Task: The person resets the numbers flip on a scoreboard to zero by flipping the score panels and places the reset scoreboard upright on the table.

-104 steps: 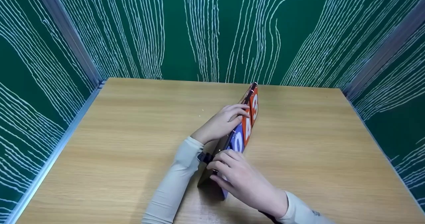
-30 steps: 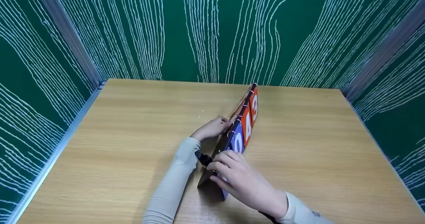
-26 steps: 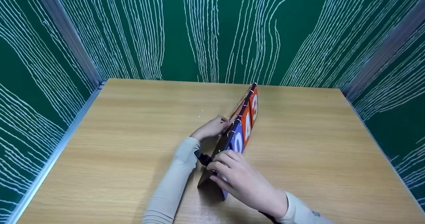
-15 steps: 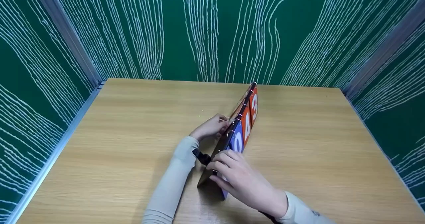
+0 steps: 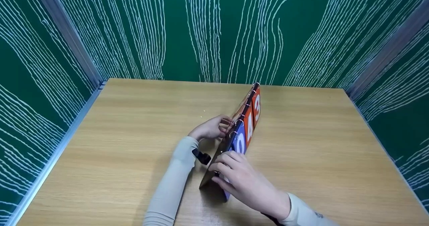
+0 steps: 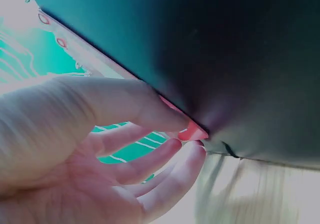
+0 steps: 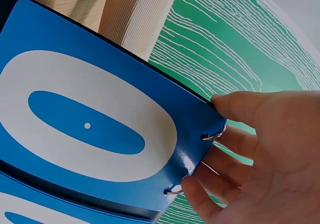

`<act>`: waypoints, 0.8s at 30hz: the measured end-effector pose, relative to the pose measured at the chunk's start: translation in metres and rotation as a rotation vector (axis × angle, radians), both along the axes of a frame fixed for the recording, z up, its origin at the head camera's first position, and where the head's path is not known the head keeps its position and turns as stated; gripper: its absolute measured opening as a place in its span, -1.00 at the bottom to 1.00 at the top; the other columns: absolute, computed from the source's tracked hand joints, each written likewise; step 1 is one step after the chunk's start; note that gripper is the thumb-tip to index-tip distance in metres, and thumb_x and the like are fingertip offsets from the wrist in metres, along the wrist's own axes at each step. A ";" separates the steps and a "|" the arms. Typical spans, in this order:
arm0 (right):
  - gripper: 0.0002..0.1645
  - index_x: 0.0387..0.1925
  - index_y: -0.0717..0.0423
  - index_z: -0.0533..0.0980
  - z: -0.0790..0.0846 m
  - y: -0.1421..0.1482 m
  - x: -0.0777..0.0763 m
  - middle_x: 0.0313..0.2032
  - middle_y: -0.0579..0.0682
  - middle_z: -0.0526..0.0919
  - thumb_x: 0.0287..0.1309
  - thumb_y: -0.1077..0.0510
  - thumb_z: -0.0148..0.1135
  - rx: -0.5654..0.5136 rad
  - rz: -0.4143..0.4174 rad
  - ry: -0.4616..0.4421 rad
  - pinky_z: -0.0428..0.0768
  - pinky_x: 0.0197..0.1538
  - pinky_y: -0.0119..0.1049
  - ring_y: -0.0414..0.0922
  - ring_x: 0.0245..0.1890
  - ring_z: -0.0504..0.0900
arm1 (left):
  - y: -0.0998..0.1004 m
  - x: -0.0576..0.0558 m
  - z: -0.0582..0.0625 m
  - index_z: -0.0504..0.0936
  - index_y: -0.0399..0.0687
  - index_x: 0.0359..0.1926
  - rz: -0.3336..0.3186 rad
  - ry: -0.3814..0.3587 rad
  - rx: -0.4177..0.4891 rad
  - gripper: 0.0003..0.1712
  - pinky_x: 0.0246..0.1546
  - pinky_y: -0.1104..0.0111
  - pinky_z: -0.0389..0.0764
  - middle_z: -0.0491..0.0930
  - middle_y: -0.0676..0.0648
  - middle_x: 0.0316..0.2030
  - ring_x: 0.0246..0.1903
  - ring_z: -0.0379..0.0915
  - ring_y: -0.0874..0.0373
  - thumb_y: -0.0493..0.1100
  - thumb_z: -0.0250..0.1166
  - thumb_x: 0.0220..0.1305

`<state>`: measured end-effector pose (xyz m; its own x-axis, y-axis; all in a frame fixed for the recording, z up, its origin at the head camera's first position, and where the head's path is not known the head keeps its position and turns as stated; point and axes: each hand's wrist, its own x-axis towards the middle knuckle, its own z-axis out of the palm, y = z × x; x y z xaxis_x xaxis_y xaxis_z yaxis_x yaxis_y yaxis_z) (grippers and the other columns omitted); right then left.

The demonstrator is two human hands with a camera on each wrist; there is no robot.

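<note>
Red 4 (image 5: 249, 127) and 3 (image 5: 257, 107) are facing out, seemingly done, on the board (image 5: 210, 179) standing on the table (image 5: 134, 132), while my left hand (image 5: 210, 127), nearly closed, is pinching a red card (image 6: 193, 132) behind, likely awaiting turning, and my right hand (image 5: 247, 181) is gripping the near corner.
</note>
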<state>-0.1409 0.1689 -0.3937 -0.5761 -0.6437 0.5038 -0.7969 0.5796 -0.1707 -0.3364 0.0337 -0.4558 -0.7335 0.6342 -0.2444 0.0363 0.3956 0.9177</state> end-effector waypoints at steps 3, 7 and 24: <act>-0.70 -0.01 -0.06 0.61 0.000 0.000 0.000 -0.08 -0.21 0.62 0.22 0.14 0.41 -0.001 0.000 -0.001 0.46 0.10 -0.27 -0.20 -0.01 0.50 | -0.001 0.000 0.000 0.29 -0.16 0.43 -0.018 0.008 -0.008 -0.20 0.18 0.18 0.66 0.35 -0.29 0.42 0.31 0.46 -0.20 -0.65 0.11 0.17; -0.69 -0.01 -0.06 0.61 0.000 0.000 0.001 -0.08 -0.21 0.62 0.21 0.15 0.42 -0.003 0.003 0.003 0.45 0.10 -0.28 -0.20 -0.01 0.50 | -0.004 0.001 0.000 0.30 -0.16 0.43 -0.048 0.018 0.000 -0.21 0.21 0.18 0.64 0.37 -0.30 0.41 0.32 0.45 -0.20 -0.64 0.10 0.19; -0.79 -0.03 -0.05 0.60 -0.001 0.000 0.000 -0.10 -0.20 0.60 0.34 0.07 0.31 0.006 0.001 0.024 0.46 0.10 -0.27 -0.18 -0.03 0.50 | -0.011 0.000 0.001 0.28 -0.16 0.46 -0.100 0.073 0.000 -0.25 0.16 0.21 0.67 0.37 -0.30 0.42 0.30 0.49 -0.21 -0.61 0.09 0.28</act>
<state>-0.1406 0.1689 -0.3949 -0.5629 -0.6476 0.5136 -0.8015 0.5794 -0.1478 -0.3367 0.0230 -0.4551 -0.6824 0.7052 -0.1924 0.1423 0.3864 0.9113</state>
